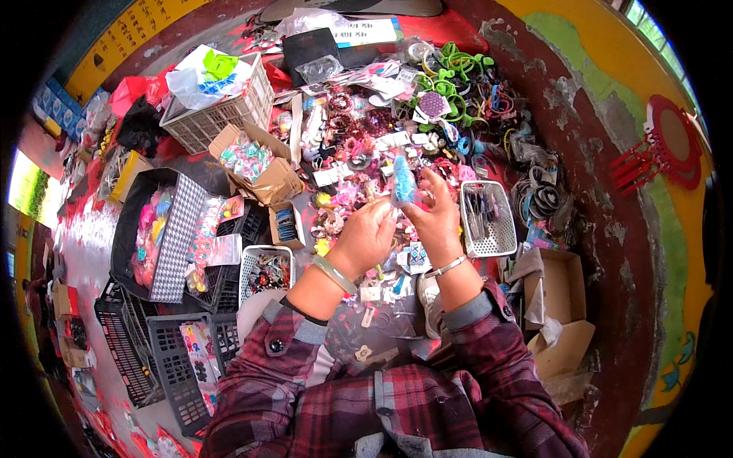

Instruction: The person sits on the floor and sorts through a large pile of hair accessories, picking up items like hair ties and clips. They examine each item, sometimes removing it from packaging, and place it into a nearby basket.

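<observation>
A small, long blue item (403, 182), apparently in a clear wrapper, is held upright in front of me above a heap of hair accessories (359, 164). My left hand (368, 233) is closed, its fingertips pinching at the item's lower end. From the other side, my right hand (437, 221) has its thumb against the lower end, with its fingers curled up beside it. The exact kind of the blue item is too small to make out. Below the hands lies a small card with a blue pattern (417, 258).
A white basket (489, 243) stands right of my hands, another white basket (267, 250) at left. Cardboard boxes (286, 187), a large crate (217, 126) and black crates (179, 359) fill the left. Green headbands (456, 107) are piled far right; an open carton (563, 290) is near right.
</observation>
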The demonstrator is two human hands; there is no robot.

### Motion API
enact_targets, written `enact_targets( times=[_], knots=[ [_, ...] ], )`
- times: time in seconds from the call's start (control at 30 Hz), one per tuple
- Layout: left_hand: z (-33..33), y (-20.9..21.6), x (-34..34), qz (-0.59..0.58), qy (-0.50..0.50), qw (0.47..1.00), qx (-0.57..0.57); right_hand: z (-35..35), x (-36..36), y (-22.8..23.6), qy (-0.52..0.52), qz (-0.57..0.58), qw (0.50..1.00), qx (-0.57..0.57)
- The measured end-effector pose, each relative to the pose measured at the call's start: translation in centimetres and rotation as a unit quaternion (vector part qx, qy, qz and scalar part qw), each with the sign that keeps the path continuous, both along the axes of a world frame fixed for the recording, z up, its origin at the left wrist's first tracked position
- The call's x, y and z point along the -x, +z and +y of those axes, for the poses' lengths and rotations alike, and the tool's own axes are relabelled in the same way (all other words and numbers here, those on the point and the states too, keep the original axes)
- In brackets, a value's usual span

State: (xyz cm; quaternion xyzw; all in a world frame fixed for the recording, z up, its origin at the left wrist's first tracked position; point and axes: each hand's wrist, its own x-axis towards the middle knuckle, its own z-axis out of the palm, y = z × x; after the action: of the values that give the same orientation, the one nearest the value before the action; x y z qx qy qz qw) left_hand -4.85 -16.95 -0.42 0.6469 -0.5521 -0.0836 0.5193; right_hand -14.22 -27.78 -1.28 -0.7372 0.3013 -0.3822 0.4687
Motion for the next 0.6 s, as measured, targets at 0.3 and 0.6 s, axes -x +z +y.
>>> enact_targets(
  times=[0.3,0.6],
  knots=[
    [-0.3,-0.3,0.5,0.045,-0.027,0.998,0.020,-0.9,0.4,-0.7,0.061,-0.068,0.985,-0.147],
    [-0.4,-0.1,1.3,0.099,-0.053,0.993,0.044,-0.3,0.8,2.1,0.016,-0.048,0.997,-0.057]
  ],
)
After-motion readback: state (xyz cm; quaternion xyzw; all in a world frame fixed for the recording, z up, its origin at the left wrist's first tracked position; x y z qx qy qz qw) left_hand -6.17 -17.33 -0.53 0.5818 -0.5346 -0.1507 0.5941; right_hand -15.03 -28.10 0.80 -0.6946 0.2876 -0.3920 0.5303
